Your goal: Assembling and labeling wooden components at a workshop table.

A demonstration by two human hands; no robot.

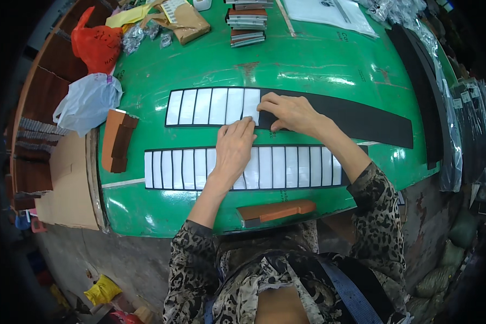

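A long black strip (pixel 335 113) lies across the green table, its left part covered with a row of white rectangular pieces (pixel 203 105). The fingers of my left hand (pixel 235 143) lie flat together, their tips touching the lower part of the rightmost white pieces. My right hand (pixel 291 112) is bent over the strip. Its fingertips touch the right edge of the last white piece, with the thumb apart at the strip's lower edge. Nearer to me, a second black strip covered with white pieces (pixel 286 167) passes partly under my left hand and wrist.
Brown angled blocks lie at the table's front edge (pixel 278 210) and left (pixel 117 140). Further blocks stand stacked (pixel 247 24) at the back. A white bag (pixel 89 102) and red bag (pixel 97 46) are at left. Black strips (pixel 424 97) line the right edge.
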